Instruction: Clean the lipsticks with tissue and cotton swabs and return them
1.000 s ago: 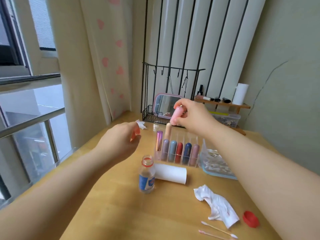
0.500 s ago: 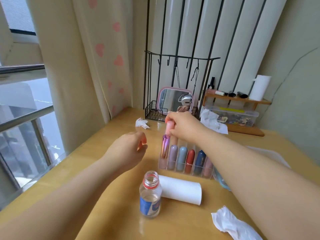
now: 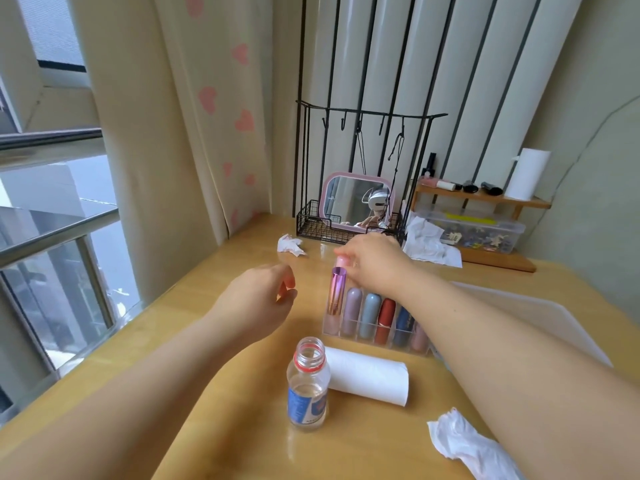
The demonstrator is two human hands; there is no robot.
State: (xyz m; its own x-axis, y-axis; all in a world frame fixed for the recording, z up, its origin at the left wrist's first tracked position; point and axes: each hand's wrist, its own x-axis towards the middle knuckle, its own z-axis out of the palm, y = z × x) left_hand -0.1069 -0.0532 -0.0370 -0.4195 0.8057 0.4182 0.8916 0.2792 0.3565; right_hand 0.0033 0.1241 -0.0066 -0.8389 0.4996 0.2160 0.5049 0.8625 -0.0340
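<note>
A clear organizer (image 3: pixel 377 342) on the wooden table holds several lipsticks, among them a tall purple one (image 3: pixel 337 289), a red one (image 3: pixel 385 320) and a blue-grey one (image 3: pixel 369 318). My right hand (image 3: pixel 375 259) pinches the top of a pink lipstick (image 3: pixel 342 262), which stands in a back slot of the organizer behind the purple one. My left hand (image 3: pixel 258 303) hovers left of the organizer with fingers loosely curled and holds nothing. A used tissue (image 3: pixel 467 445) lies at the front right.
An uncapped plastic bottle (image 3: pixel 307 386) stands in front of a lying tissue roll (image 3: pixel 369 379). A crumpled tissue (image 3: pixel 290 244) lies near a black wire rack (image 3: pixel 311 223) holding a pink mirror (image 3: pixel 356 199). More tissue (image 3: pixel 429 245), a storage box (image 3: pixel 485 232) and a wooden shelf (image 3: pixel 485 197) are at the back right.
My right hand has lowered the pink lipstick into the organizer's back row. My left hand no longer holds the tissue, which now lies by the wire rack. The view shifted forward.
</note>
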